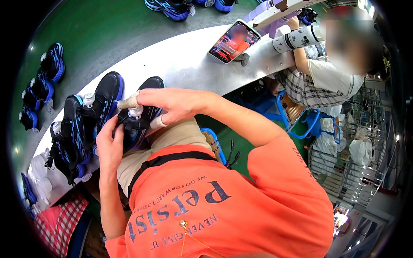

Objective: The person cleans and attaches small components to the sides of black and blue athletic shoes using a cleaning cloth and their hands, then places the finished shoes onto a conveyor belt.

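A black sneaker [137,123] with blue trim rests at the metal table's near edge, toe pointing away from me. On its tongue sits a clear-and-white round knob [136,111]. My right hand [176,104] reaches over from the right, fingers curved round the shoe's collar beside the knob; beige covers wrap its fingertips. My left hand [110,146] grips the shoe's left side, thumb and fingers pressed against the black upper. Just left stand a matching sneaker [109,88] and another sneaker [71,129], both with similar knobs. My hands partly hide the held shoe's sides.
A curved metal table [189,60] carries a propped phone [234,41] and a white patterned tumbler [297,39]. More sneakers [53,64] lie beyond on the left. A person [318,84] sits at right near a blue stool [297,112] and a wire rack [352,172].
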Demonstrator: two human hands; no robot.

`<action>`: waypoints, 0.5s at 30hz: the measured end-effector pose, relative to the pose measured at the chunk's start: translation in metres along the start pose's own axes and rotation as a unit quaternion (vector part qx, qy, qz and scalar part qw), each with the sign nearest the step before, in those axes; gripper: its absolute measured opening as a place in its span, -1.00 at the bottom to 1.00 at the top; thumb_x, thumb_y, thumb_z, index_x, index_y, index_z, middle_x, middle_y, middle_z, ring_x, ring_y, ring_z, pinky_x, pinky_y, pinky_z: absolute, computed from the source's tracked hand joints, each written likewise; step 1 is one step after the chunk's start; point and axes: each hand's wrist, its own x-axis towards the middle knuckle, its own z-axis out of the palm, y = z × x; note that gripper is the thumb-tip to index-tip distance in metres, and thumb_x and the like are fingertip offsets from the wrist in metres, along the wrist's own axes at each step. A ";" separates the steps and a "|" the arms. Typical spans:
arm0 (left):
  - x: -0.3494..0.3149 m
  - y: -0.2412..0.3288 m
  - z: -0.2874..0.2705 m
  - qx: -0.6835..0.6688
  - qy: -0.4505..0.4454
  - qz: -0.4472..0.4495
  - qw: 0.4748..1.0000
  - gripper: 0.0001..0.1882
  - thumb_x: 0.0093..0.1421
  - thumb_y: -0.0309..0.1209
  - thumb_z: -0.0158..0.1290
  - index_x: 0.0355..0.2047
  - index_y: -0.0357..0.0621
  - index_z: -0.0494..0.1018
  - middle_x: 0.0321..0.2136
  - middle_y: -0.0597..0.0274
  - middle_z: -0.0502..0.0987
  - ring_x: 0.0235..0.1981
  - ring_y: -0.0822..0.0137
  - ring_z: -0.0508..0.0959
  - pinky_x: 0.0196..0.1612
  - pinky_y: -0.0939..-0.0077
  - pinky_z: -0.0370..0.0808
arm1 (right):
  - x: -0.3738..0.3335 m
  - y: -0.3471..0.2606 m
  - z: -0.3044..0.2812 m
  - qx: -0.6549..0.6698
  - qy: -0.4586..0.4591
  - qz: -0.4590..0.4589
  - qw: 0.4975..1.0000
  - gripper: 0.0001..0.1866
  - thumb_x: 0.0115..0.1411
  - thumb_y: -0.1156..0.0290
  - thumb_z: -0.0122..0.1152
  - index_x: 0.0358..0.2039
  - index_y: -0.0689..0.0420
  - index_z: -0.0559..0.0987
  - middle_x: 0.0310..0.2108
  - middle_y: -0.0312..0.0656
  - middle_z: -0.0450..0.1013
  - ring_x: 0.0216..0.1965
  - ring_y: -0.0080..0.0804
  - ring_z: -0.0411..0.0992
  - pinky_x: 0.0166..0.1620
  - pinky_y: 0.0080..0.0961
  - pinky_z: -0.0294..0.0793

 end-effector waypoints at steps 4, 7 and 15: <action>-0.006 -0.008 0.015 0.060 0.035 0.020 0.997 -0.73 0.17 -0.57 -0.06 -0.10 -0.35 0.44 -0.26 0.10 0.55 -0.25 0.37 0.51 -0.10 0.53 0.39 | 0.019 0.009 0.007 -0.082 0.058 0.010 0.995 -0.40 -0.15 0.51 0.23 0.01 0.02 0.44 -0.23 -0.08 0.33 -0.10 -0.09 0.30 -0.05 -0.30 0.34; 0.008 -0.010 0.022 -0.036 0.111 0.004 0.993 -0.76 0.20 -0.56 -0.09 -0.14 -0.33 0.45 -0.31 0.13 0.56 -0.29 0.38 0.50 -0.14 0.52 0.40 | 0.021 0.019 0.018 -0.216 0.061 -0.034 0.974 -0.49 -0.19 0.44 0.31 -0.11 0.01 0.48 -0.31 -0.13 0.30 -0.22 -0.09 0.30 -0.16 -0.29 0.35; -0.012 0.007 0.004 -0.134 0.105 -0.095 0.981 -0.86 0.21 -0.44 0.02 -0.32 -0.29 0.48 -0.49 0.37 0.49 -0.46 0.60 0.38 -0.36 0.75 0.31 | 0.024 -0.006 0.014 -0.314 -0.062 0.083 0.944 -0.63 -0.18 0.41 0.33 -0.29 -0.02 0.46 -0.43 -0.13 0.32 -0.34 -0.16 0.41 -0.37 -0.28 0.38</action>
